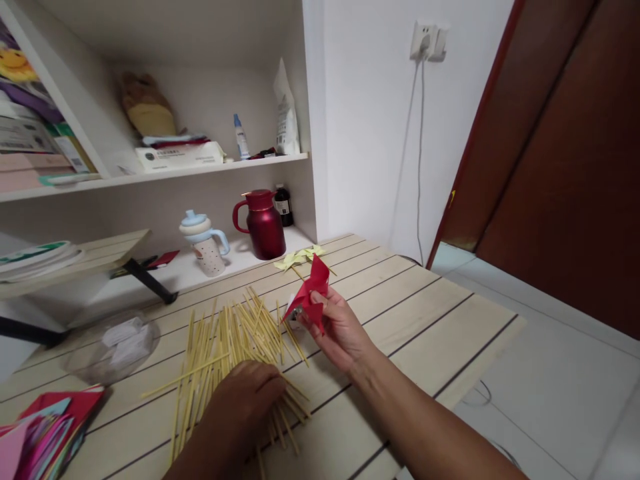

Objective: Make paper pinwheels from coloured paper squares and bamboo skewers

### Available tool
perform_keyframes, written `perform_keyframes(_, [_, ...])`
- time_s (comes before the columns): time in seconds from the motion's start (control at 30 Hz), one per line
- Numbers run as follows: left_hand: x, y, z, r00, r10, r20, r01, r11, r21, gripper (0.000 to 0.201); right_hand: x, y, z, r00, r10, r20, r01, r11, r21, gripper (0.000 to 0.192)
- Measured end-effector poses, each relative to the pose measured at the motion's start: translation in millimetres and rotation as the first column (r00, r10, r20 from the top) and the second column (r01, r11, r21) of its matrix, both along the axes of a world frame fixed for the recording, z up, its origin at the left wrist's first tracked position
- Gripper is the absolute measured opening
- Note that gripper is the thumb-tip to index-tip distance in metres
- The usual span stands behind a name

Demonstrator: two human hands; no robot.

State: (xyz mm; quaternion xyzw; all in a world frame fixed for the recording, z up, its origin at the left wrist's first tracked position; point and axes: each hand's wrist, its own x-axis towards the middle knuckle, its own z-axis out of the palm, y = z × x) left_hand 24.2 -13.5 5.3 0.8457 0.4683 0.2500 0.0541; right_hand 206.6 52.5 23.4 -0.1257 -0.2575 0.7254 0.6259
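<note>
Pink, red and pale blue paper sheets (pixel 47 433) lie stacked at the lower left of the slatted table (pixel 415 307), with a clear plastic tub (pixel 75 363) holding white pieces just beyond. Next to these, thin yellowish sticks (pixel 235 330) spread in a loose heap across the slats. The left hand (pixel 250 395) rests over the near part of this heap, its fingers bent and close together, touching the sticks; whether they close around any, I cannot tell. Farther back lie pale yellow paper pinwheels (pixel 301 257). Right of the heap, a red paper pinwheel (pixel 306 295) is held above the table by the right hand (pixel 344 331), thumb pressed on its face and fingers behind, clamped on the folded paper.
</note>
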Motion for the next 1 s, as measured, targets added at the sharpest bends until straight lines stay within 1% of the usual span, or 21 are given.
perform_keyframes(0.07, [-3,0,1.4,0.987,-0.066,-0.146,0.067,0.998,0.0,0.02,-1,-1,-0.3,1.0,0.003,0.002,-0.003,1.0,0.001,0.023])
perform_keyframes(0.17, [-5,2,3.8,0.958,-0.087,-0.273,0.089,0.996,-0.006,0.02,-2,-3,-0.4,1.0,0.008,0.006,-0.008,1.0,-0.001,0.023])
perform_keyframes(0.23, [-5,5,2.9,0.943,-0.091,-0.32,0.097,0.995,0.004,0.016,-2,-4,-0.4,1.0,0.012,0.011,-0.012,1.0,-0.003,0.023])
perform_keyframes(0.33, [-3,14,-3.8,0.921,-0.109,-0.373,0.128,0.991,0.026,0.009,-3,-4,-1.0,1.0,0.015,0.013,-0.015,1.0,0.001,0.025])
perform_keyframes(0.47, [3,23,-12.6,0.9,-0.144,-0.411,0.177,0.983,0.043,0.011,-3,-4,-2.0,1.0,0.011,0.004,-0.011,1.0,0.004,0.025])
perform_keyframes(0.67, [9,21,-11.8,0.91,-0.194,-0.365,0.219,0.975,0.027,0.009,-3,-6,-0.2,1.0,0.017,-0.001,-0.017,1.0,-0.01,0.025])
perform_keyframes(0.77, [9,19,-16.4,0.93,-0.21,-0.302,0.228,0.973,0.026,0.014,-3,-5,-0.2,1.0,0.013,-0.008,-0.014,1.0,-0.014,0.026])
perform_keyframes(0.9, [5,21,-24.9,0.975,-0.151,-0.163,0.166,0.983,0.08,0.029,-3,-3,-1.8,1.0,0.011,-0.02,-0.011,1.0,-0.012,0.026])
perform_keyframes(0.93, [4,22,-25.2,0.984,-0.128,-0.121,0.14,0.986,0.095,0.029,-3,-3,-2.1,1.0,0.012,-0.022,-0.012,1.0,-0.006,0.026])
perform_keyframes(1.0, [1,25,-22.2,0.997,-0.067,-0.026,0.069,0.991,0.118,0.021,-4,-3,-2.7,1.0,0.013,-0.025,-0.013,1.0,0.006,0.025])
